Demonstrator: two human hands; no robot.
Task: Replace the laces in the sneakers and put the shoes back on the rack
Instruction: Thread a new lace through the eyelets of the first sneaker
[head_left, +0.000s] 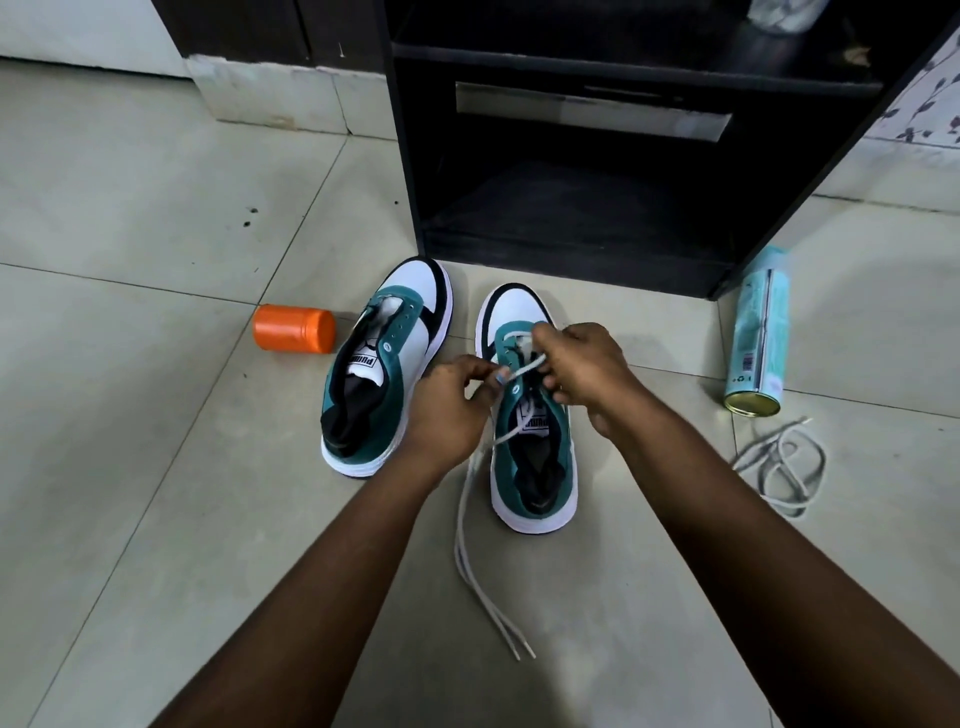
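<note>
The hands cover the right sneaker's eyelets; the rack is cropped above.

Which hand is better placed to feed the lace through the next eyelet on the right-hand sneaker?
Probably the left hand: it pinches the lace near its tip, beside the eyelets. The right hand grips further up.

Both hands, left hand and right hand, pinch a white lace over the right sneaker.
</note>
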